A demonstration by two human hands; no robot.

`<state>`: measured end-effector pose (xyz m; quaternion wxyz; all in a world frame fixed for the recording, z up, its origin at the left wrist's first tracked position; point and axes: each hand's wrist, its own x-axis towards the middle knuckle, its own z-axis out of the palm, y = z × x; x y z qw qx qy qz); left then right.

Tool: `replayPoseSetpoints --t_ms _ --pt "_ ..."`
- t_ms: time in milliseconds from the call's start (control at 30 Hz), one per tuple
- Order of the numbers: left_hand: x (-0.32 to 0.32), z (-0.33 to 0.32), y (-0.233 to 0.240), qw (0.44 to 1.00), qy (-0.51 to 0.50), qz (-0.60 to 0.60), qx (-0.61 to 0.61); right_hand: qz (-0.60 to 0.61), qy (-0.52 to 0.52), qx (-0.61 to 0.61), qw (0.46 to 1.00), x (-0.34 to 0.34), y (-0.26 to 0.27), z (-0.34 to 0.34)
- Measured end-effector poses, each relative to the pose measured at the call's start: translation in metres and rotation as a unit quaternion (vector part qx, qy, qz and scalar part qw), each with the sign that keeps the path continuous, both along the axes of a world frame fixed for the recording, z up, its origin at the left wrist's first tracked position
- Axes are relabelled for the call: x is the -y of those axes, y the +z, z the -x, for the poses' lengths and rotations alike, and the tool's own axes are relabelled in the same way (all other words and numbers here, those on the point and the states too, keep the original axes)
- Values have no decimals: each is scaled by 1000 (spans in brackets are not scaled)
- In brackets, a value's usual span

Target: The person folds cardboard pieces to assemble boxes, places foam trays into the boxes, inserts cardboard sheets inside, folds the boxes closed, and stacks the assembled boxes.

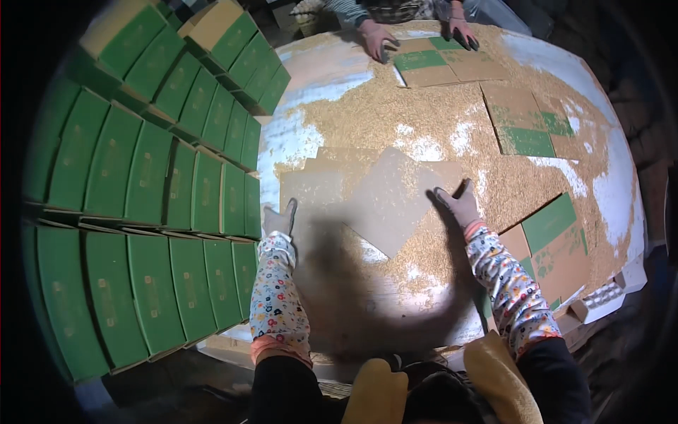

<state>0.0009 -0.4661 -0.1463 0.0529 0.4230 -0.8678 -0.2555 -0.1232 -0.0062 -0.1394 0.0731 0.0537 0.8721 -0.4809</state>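
My left hand [280, 218], in a light glove with dark fingertips, is at the left edge of a flat cardboard sheet [312, 185]. My right hand [458, 200], gloved the same way, has thumb and fingers spread beside a tilted cardboard sheet [389, 201]; whether its fingertips touch the sheet is unclear. Further cardboard pieces lie partly under these sheets. Loose grain-like husks [360, 116] are spread over the white tabletop and dusted on the sheets. Flowered sleeve covers are on both my forearms. My arms and body cast a dark shadow across the near part of the table.
Stacked green boxes [153, 291] form a wall at the left. Flattened green and brown cartons lie at the table's right [556, 249], upper right [522, 119] and far edge [445, 61]. A co-worker's gloved hands [377, 40] touch the far carton. A white tray [601, 303] sits at lower right.
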Motion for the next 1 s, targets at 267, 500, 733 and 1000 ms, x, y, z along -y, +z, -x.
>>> replayPoseSetpoints --t_ms 267,500,733,1000 --pt "19 34 -53 861 -107 -472 -153 220 97 170 956 1 -10 41" --pt "-100 -77 20 747 -47 -634 -196 184 47 165 968 -41 86 -50" --pt "-199 -205 85 689 164 -570 -417 132 93 -144 976 -37 150 -126" --pt "-348 -381 83 871 243 -273 -327 47 532 -207 820 15 151 -372"
